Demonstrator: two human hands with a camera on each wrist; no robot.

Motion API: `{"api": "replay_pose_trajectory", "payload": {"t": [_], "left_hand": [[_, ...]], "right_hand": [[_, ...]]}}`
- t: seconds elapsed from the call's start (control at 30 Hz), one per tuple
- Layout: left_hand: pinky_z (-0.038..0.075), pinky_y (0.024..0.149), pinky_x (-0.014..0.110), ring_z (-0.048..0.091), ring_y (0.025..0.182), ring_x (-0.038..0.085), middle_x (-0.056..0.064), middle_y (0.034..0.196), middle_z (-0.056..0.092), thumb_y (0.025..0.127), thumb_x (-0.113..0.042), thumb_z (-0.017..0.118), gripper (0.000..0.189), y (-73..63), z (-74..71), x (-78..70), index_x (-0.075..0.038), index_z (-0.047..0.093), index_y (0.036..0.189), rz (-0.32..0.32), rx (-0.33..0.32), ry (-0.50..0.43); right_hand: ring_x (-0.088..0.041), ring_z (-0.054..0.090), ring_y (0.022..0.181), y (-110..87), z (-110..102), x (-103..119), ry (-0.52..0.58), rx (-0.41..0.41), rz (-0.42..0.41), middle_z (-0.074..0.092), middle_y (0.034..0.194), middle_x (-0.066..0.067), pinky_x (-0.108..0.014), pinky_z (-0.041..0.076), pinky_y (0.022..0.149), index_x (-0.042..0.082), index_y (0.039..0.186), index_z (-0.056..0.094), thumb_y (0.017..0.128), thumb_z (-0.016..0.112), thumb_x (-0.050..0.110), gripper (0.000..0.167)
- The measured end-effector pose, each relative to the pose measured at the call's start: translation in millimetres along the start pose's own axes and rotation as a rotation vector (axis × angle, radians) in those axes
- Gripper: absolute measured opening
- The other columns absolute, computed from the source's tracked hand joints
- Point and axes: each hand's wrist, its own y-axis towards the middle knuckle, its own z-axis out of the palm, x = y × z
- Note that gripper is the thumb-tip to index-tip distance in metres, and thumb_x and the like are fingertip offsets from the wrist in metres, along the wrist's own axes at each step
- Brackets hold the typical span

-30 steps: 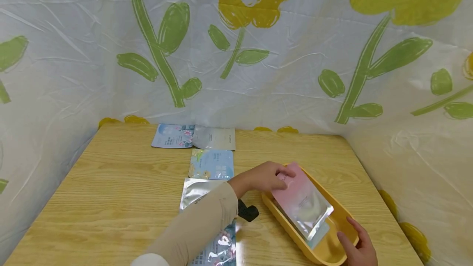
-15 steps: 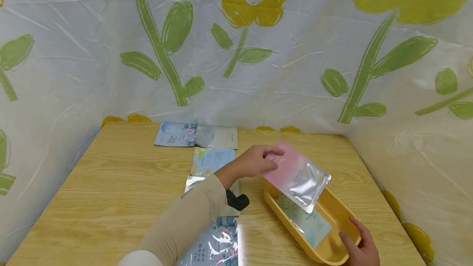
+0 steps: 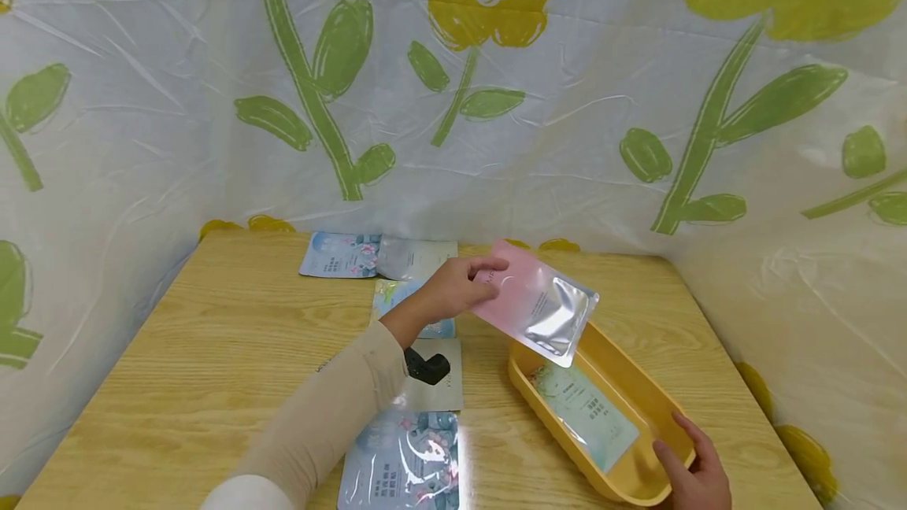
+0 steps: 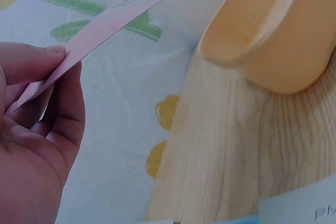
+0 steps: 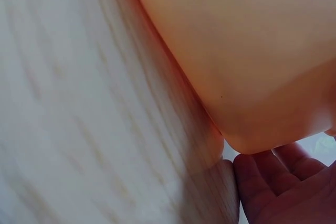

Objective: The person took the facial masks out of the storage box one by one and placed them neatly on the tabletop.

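Observation:
My left hand (image 3: 453, 286) pinches one end of a pink and silver face mask packet (image 3: 534, 301) between thumb and fingers. The packet hangs tilted above the far end of a yellow oblong tray (image 3: 638, 372). In the left wrist view the pink packet (image 4: 100, 38) shows nearly edge-on, with the tray (image 4: 294, 72) to its right. Inside the tray lies a pale green packet (image 3: 588, 415). My right hand (image 3: 697, 471) grips the tray's near right end; in the right wrist view its fingers (image 5: 273, 174) touch the tray's underside edge.
Several packets lie in a column left of the tray: a blue floral one (image 3: 404, 463), a silver-white one (image 3: 446, 392) under my wrist, and a light blue one (image 3: 439, 329). At the back are a blue packet (image 3: 340, 254) and a silver-beige one (image 3: 418, 254). Flowered cloth (image 3: 567, 140) encloses the table.
My left hand has lifted the pink packet out of the tray and carried it up and to the left, uncovering the green packet. The right hand stays at the tray's end.

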Motion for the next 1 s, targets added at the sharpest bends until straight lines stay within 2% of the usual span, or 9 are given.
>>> {"api": "replay_pose_trajectory", "payload": {"t": [0.1,0.2,0.33,0.43,0.6,0.77,0.87,1.0], "left_hand": [[0.048,0.071,0.026,0.057,0.081,0.013,-0.001,0.132,0.061,0.093,-0.016,0.066,0.044,-2.9,-11.6,4.2,-0.017,0.063,0.137,-0.009,-0.018,-0.012],[0.051,0.074,0.026,0.061,0.089,0.015,0.004,0.130,0.063,0.093,-0.014,0.066,0.044,-5.9,-22.6,9.6,-0.014,0.062,0.138,-0.018,-0.039,-0.024],[0.052,0.074,0.027,0.061,0.089,0.017,0.009,0.121,0.065,0.093,-0.013,0.067,0.044,-10.9,-35.4,15.9,-0.012,0.062,0.137,-0.031,-0.079,-0.033],[0.052,0.074,0.027,0.060,0.088,0.016,0.009,0.118,0.066,0.094,-0.013,0.067,0.044,-15.4,-43.4,20.7,-0.010,0.062,0.137,-0.043,-0.109,-0.034],[0.051,0.071,0.026,0.059,0.084,0.016,0.011,0.109,0.065,0.094,-0.009,0.067,0.045,-22.6,-54.3,30.8,-0.007,0.060,0.138,-0.059,-0.133,-0.053],[0.053,0.072,0.025,0.061,0.082,0.014,0.010,0.104,0.065,0.094,-0.007,0.066,0.046,-28.5,-66.4,41.3,-0.004,0.058,0.139,-0.073,-0.153,-0.094],[0.052,0.070,0.025,0.060,0.078,0.014,0.011,0.098,0.064,0.094,-0.008,0.067,0.046,-33.6,-76.1,47.2,-0.004,0.058,0.139,-0.082,-0.179,-0.074],[0.050,0.068,0.024,0.058,0.077,0.016,0.011,0.100,0.063,0.095,-0.010,0.067,0.046,-40.9,-90.1,54.6,-0.007,0.058,0.140,-0.114,-0.213,-0.033]], "right_hand": [[0.009,0.057,0.081,0.4,0,0,-0.001,0.006,-0.009,0.056,0.098,0.032,-0.016,0.052,0.061,0.027,0.130,0.060,0.093,0.070,0.006,0.044],[0.009,0.057,0.082,1.1,-1,-1,0.009,0.010,-0.015,0.057,0.098,0.031,-0.017,0.052,0.061,0.029,0.128,0.061,0.093,0.070,0.005,0.044],[0.008,0.058,0.082,1.7,-1,-2,0.022,0.010,-0.008,0.057,0.098,0.030,-0.017,0.053,0.061,0.029,0.128,0.060,0.093,0.070,0.004,0.044],[0.006,0.059,0.081,1.4,-1,-2,0.043,0.014,-0.003,0.058,0.097,0.029,-0.019,0.053,0.060,0.030,0.127,0.061,0.093,0.070,0.004,0.044],[0.001,0.061,0.081,1.1,-3,-4,0.093,0.042,-0.024,0.061,0.097,0.025,-0.022,0.055,0.060,0.033,0.123,0.063,0.092,0.072,0.003,0.044],[0.001,0.061,0.083,0.4,-3,-4,0.110,0.046,-0.031,0.061,0.098,0.025,-0.022,0.055,0.060,0.032,0.124,0.063,0.093,0.069,0.001,0.045],[0.002,0.061,0.082,-0.7,-1,-3,0.121,0.039,-0.040,0.061,0.098,0.024,-0.022,0.055,0.060,0.032,0.123,0.064,0.092,0.069,-0.001,0.046],[0.002,0.061,0.081,-2.6,1,-1,0.128,0.034,-0.036,0.062,0.097,0.023,-0.021,0.055,0.060,0.034,0.119,0.066,0.091,0.071,0.000,0.045]]}}
